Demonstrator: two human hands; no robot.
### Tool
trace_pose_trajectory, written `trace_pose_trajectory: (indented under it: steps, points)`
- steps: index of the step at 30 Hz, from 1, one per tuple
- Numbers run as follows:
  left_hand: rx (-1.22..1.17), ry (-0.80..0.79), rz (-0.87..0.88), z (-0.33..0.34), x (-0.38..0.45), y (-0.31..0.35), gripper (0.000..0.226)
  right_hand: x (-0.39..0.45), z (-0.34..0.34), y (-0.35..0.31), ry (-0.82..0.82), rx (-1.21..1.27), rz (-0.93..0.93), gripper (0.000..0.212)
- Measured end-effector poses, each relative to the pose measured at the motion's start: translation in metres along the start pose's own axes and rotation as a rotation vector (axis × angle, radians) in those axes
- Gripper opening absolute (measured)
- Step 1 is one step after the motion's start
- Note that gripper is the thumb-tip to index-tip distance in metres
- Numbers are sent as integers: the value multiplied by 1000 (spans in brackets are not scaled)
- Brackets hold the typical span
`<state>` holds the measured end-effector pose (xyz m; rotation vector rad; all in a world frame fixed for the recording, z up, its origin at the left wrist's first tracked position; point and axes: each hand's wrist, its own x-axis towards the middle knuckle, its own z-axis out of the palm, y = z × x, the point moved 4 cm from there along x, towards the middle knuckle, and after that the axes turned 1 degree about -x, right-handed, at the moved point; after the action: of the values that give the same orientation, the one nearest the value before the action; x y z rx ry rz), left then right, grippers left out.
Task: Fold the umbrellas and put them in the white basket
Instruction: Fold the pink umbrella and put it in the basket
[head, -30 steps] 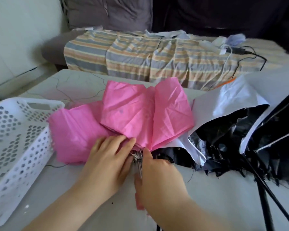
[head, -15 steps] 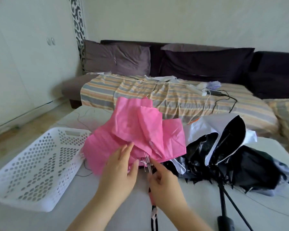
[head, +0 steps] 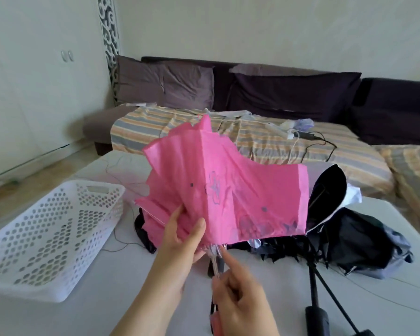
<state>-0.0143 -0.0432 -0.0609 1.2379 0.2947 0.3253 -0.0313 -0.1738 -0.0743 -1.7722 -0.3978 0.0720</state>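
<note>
The left hand's (head: 177,246) fingers (head: 174,220) and thumb pinched the lower folds of the pink umbrella (head: 226,190), its canopy fanning up and away above them, clear of the desk (head: 107,316). Just below, the right hand (head: 240,301) curled round the umbrella's thin shaft (head: 215,264), forefinger stretched up toward the ribs; the handle was hidden under the palm. A black umbrella (head: 349,229) lay collapsed behind and to the right. The white basket (head: 46,238) sat to the left, well apart from both hands.
</note>
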Motion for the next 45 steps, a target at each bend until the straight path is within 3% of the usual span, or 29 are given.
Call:
trace_pose_trajectory:
  steps: [4, 8, 13, 15, 18, 20, 23, 25, 27, 31, 34, 37, 39, 41, 45]
  points:
    - [-186, -35, -21, 1, 12, -2, 75, 3, 11, 5, -29, -52, 38, 55]
    - [-94, -17, -12, -2, 18, -12, 59, 7, 12, 7, -92, -103, 61, 44]
    - [-151, 21, -32, -5, 18, -13, 61, 7, 6, -5, -179, -233, 39, 49]
    - [-126, 31, -36, -5, 14, -16, 63, 10, -12, -10, -102, -317, 29, 40]
    - [-130, 6, -51, -4, 3, -17, 62, 14, -50, -16, 237, -263, -103, 28]
    - [-138, -24, -67, 1, -6, -19, 62, 21, -58, -14, 276, -196, -142, 24]
    - [-106, -130, -64, 13, -24, -20, 57, 29, -46, -4, 94, -126, -17, 42]
    - [-67, -218, -43, 25, -37, -17, 46, 30, -39, -1, 54, -13, 77, 70]
    - [-50, -266, -30, 31, -44, -15, 36, 32, -40, -3, 55, 154, 172, 80]
    - [141, -324, 24, 31, -47, -16, 36, 29, -42, -1, -20, 272, 302, 54]
    - [434, -412, 118, 37, -50, -10, 62, 26, -41, 2, -15, 318, 348, 65]
    - [625, -424, 169, 45, -55, 2, 85, 24, -40, 1, -12, 458, 324, 38]
    - [714, -334, 205, 42, -54, 2, 94, 24, -37, 3, 16, 520, 309, 42]
    - [665, -274, 225, 37, -50, -3, 86, 23, -33, 8, 58, 545, 324, 56]
    - [606, -177, 306, 28, -46, -17, 44, 26, -35, 20, 164, 537, 329, 24]
